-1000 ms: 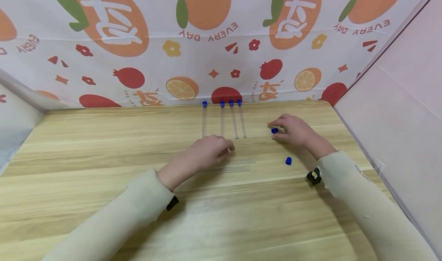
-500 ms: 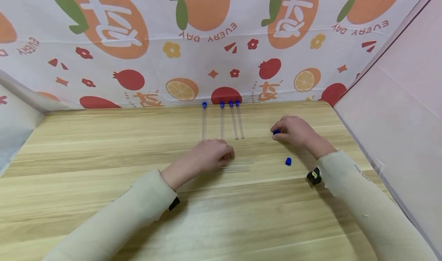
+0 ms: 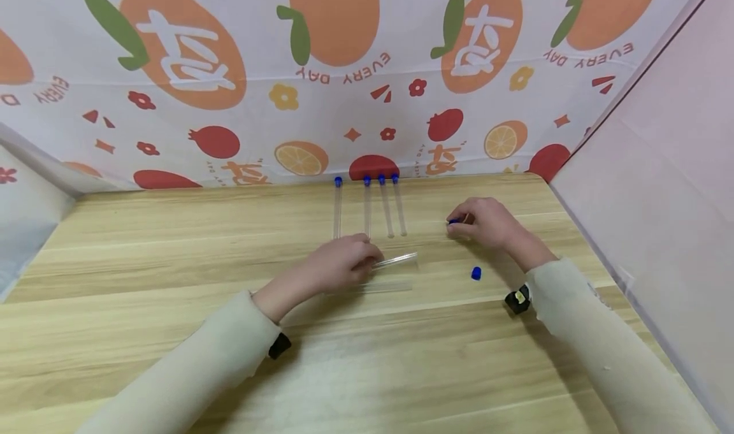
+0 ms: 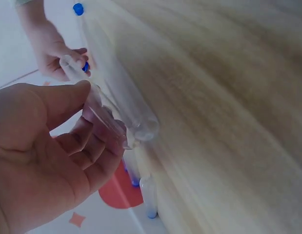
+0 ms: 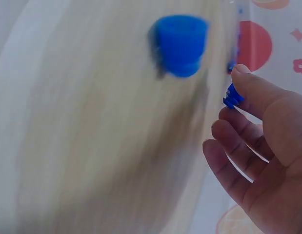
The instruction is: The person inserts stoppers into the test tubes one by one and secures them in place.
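Note:
In the head view my left hand (image 3: pixel 344 262) pinches a clear test tube (image 3: pixel 395 260) between thumb and fingers. The tube's right end is tilted up off the table, and the left wrist view shows its open mouth. A second clear tube (image 3: pixel 390 287) lies flat just in front of that hand, partly hidden by it. My right hand (image 3: pixel 484 220), farther right, pinches a small blue cap (image 5: pixel 232 97) between thumb and index finger, while its other fingers are loosely bent. Another blue cap (image 3: pixel 476 273) rests on the table nearer to me, below the right hand.
Several clear tubes with blue caps (image 3: pixel 337 208) lie side by side at the back of the wooden table (image 3: pixel 367 370), their capped ends at the rear edge. A fruit-print cloth (image 3: pixel 344 109) hangs behind. A pale wall (image 3: pixel 648 185) borders the right side.
My left hand has taken hold of a tube and raised its right end from the table. The fingers of my right hand have closed on the blue cap and picked it up.

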Demonstrator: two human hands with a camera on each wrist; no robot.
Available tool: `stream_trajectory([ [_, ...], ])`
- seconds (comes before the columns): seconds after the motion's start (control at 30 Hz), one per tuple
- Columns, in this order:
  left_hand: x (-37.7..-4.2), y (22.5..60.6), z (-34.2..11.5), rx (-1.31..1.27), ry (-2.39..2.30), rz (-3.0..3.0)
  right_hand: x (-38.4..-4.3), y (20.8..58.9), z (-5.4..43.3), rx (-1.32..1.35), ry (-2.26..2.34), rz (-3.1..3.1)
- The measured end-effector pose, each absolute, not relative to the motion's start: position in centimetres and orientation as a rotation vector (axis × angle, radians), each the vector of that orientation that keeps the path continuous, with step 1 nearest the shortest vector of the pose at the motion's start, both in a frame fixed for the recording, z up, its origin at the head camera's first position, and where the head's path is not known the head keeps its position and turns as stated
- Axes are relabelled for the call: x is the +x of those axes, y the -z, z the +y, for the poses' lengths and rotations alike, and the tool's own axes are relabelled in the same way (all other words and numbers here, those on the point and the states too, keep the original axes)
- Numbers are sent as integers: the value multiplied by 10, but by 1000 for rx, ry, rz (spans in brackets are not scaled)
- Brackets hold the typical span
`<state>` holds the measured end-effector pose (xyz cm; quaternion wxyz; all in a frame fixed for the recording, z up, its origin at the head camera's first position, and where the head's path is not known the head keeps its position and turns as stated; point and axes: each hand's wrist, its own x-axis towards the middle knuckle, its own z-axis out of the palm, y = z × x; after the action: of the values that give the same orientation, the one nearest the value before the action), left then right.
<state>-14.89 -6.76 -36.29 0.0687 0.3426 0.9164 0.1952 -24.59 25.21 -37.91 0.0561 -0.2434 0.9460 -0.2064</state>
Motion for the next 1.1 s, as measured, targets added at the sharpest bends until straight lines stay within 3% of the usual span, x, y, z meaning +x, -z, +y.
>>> stream_trajectory([
  [0.33,-146,356,-84,929,-1217,2455,-232,371,236,-727,1099,2831],
  [0.57,-145,353,-84,672,-1599,2101,-222,366,216,-569,1665,2587],
  [0.77,-139,353,-86,485,-1766,1934,-216,360,198,-584,1988,2369],
  [1.1,-143,357,-93,363,-1839,1740,-196,355,180,-597,2127,2133],
])
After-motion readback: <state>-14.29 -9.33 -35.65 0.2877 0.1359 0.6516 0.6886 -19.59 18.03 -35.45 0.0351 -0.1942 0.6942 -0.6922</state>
